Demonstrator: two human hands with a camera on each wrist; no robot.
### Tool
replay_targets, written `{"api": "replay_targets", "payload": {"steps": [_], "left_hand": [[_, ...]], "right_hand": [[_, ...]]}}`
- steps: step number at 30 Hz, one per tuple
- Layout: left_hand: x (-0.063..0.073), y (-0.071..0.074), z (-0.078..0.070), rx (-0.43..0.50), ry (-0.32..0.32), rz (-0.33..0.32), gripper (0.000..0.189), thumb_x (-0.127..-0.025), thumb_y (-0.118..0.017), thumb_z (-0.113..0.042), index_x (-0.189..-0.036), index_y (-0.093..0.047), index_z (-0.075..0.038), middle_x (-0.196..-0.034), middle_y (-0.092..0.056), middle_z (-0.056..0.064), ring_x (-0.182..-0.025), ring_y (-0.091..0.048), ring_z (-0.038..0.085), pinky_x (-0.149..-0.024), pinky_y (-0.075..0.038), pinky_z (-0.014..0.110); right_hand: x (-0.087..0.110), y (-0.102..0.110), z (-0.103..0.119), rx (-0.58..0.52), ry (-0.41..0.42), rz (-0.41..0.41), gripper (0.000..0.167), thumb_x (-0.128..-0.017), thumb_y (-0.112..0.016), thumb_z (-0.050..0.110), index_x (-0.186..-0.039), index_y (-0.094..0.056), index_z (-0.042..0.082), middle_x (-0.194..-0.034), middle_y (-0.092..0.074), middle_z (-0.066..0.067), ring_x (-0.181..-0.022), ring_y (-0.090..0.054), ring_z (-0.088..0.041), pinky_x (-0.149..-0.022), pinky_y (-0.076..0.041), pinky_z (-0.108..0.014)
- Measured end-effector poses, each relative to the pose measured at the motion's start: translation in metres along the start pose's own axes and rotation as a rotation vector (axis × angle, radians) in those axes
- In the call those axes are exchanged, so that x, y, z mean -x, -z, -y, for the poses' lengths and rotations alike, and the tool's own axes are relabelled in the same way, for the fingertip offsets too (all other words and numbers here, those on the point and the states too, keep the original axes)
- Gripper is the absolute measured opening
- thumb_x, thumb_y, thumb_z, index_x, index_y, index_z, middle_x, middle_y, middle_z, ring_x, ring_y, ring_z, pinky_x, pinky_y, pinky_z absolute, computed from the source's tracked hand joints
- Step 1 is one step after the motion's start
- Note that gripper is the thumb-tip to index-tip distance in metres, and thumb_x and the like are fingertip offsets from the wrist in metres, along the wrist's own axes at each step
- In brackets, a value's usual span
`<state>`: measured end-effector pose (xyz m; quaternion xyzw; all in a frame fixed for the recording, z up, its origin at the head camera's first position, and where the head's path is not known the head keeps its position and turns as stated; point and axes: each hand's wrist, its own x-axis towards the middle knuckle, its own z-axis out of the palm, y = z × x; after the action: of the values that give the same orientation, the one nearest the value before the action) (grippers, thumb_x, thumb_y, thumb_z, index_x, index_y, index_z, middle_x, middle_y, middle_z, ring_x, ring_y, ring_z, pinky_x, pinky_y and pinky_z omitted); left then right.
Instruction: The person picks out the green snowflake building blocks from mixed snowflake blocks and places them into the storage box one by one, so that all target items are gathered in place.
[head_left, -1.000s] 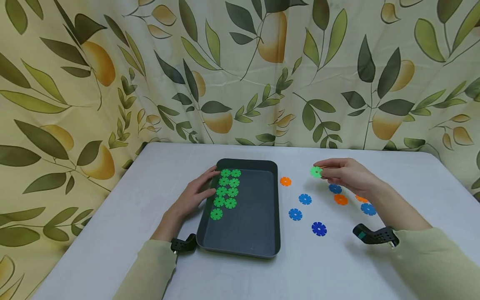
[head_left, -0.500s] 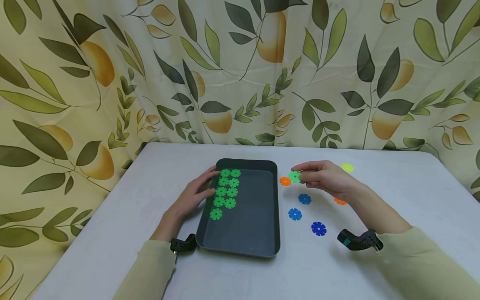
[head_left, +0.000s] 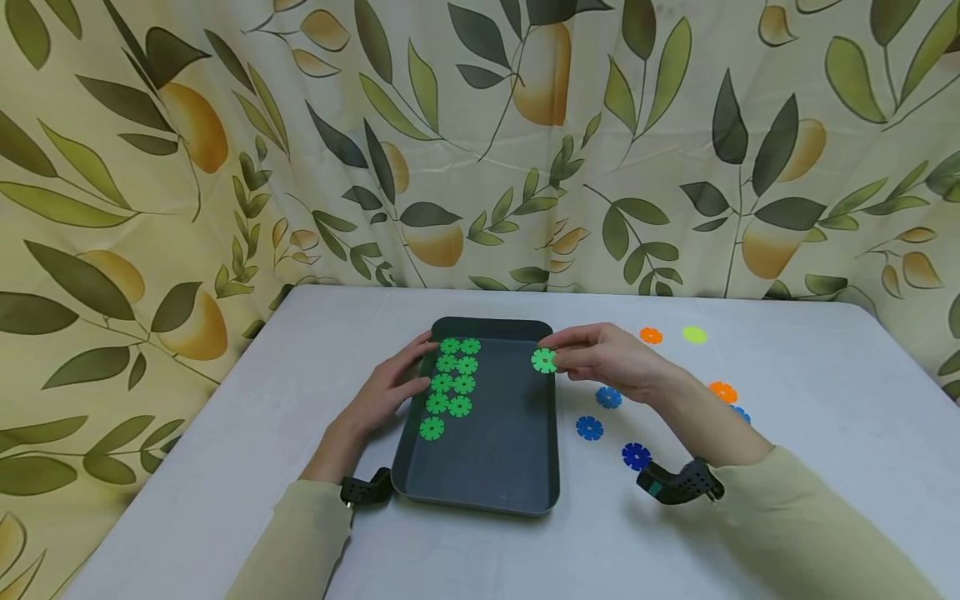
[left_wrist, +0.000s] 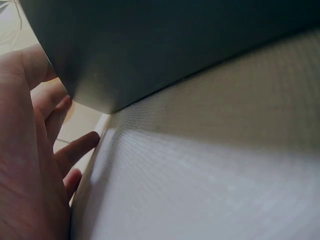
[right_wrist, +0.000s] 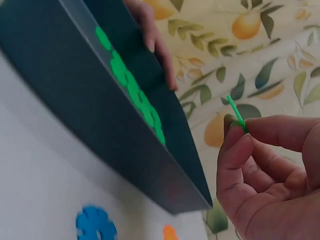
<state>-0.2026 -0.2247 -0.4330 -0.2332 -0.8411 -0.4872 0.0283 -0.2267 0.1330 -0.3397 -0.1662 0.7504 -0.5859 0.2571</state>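
Note:
My right hand (head_left: 615,362) pinches a green notched disc (head_left: 543,360) between thumb and fingers, above the right rim of a dark grey tray (head_left: 502,450). In the right wrist view the pinched disc (right_wrist: 237,114) shows edge-on, held up off the table. Inside the tray, along its left side, several green discs (head_left: 460,406) lie flat in two columns, the left one longer by a single disc. My left hand (head_left: 378,392) rests at the tray's left wall, fingers extended and fingertips on the rim. In the left wrist view its fingers (left_wrist: 77,150) spread beside the tray's outer wall.
Right of the tray, loose discs lie on the white table (head_left: 465,554): blue ones (head_left: 590,428), a dark blue one (head_left: 636,456), orange ones (head_left: 651,335) and a yellow-green round piece (head_left: 694,334). My right forearm covers part of that area. A patterned curtain (head_left: 480,167) hangs behind.
My right hand has moved left with the green disc, from over the loose pieces to the tray's right rim. Orange and yellow-green pieces it covered now show. My left hand stays put.

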Motion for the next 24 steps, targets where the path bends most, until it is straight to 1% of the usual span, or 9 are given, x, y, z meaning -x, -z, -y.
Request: {"api": "replay_targets", "payload": {"steps": [3, 5, 8, 12, 17, 24], "left_hand": [[0.0, 0.0, -0.001, 0.002, -0.001, 0.002, 0.052, -0.1, -0.059, -0.014, -0.149, -0.047, -0.005, -0.164, -0.028, 0.007, -0.151, -0.02, 0.026, -0.119, -0.014, 0.056], [0.0, 0.0, -0.001, 0.002, -0.002, 0.003, 0.052, -0.1, -0.059, -0.015, -0.149, -0.047, -0.005, -0.164, -0.028, 0.007, -0.151, -0.02, 0.026, -0.119, -0.013, 0.056], [0.0, 0.0, -0.001, -0.001, -0.002, 0.004, 0.052, -0.099, -0.06, -0.015, -0.149, -0.047, -0.004, -0.164, -0.028, 0.008, -0.151, -0.02, 0.026, -0.119, -0.013, 0.056], [0.0, 0.001, -0.001, -0.007, -0.001, 0.002, 0.052, -0.1, -0.06, -0.014, -0.149, -0.047, -0.004, -0.164, -0.028, 0.008, -0.151, -0.021, 0.026, -0.12, -0.014, 0.055], [0.0, 0.001, 0.001, -0.006, -0.01, -0.002, 0.052, -0.1, -0.06, -0.014, -0.149, -0.047, -0.004, -0.164, -0.029, 0.009, -0.151, -0.021, 0.027, -0.119, -0.014, 0.055], [0.0, 0.001, 0.001, -0.015, -0.009, -0.001, 0.052, -0.1, -0.06, -0.015, -0.149, -0.047, -0.005, -0.164, -0.029, 0.008, -0.151, -0.021, 0.026, -0.12, -0.014, 0.054]], "right_hand": [[-0.006, -0.01, 0.002, 0.005, 0.002, 0.008, 0.038, -0.1, -0.061, 0.01, -0.133, -0.06, -0.007, -0.118, -0.066, -0.01, -0.108, -0.058, -0.035, -0.092, -0.052, -0.036], [-0.01, -0.016, 0.002, 0.009, 0.01, 0.017, 0.037, -0.099, -0.061, 0.009, -0.132, -0.061, -0.007, -0.114, -0.067, -0.009, -0.107, -0.058, -0.034, -0.091, -0.052, -0.035], [-0.015, -0.025, 0.003, 0.012, 0.018, 0.028, 0.036, -0.098, -0.061, 0.008, -0.13, -0.063, -0.006, -0.11, -0.069, -0.009, -0.102, -0.06, -0.029, -0.089, -0.052, -0.033], [-0.022, -0.035, 0.003, 0.004, 0.028, 0.055, 0.035, -0.097, -0.062, 0.009, -0.129, -0.064, -0.007, -0.114, -0.067, -0.011, -0.099, -0.06, -0.023, -0.09, -0.052, -0.032], [-0.027, -0.05, 0.003, -0.028, 0.029, 0.087, 0.037, -0.096, -0.062, 0.009, -0.129, -0.063, -0.008, -0.12, -0.063, -0.012, -0.1, -0.058, -0.023, -0.089, -0.053, -0.031], [-0.035, -0.069, -0.004, -0.042, 0.014, 0.127, 0.034, -0.096, -0.062, 0.007, -0.126, -0.065, -0.008, -0.111, -0.067, -0.01, -0.093, -0.061, -0.025, -0.083, -0.054, -0.029]]}}
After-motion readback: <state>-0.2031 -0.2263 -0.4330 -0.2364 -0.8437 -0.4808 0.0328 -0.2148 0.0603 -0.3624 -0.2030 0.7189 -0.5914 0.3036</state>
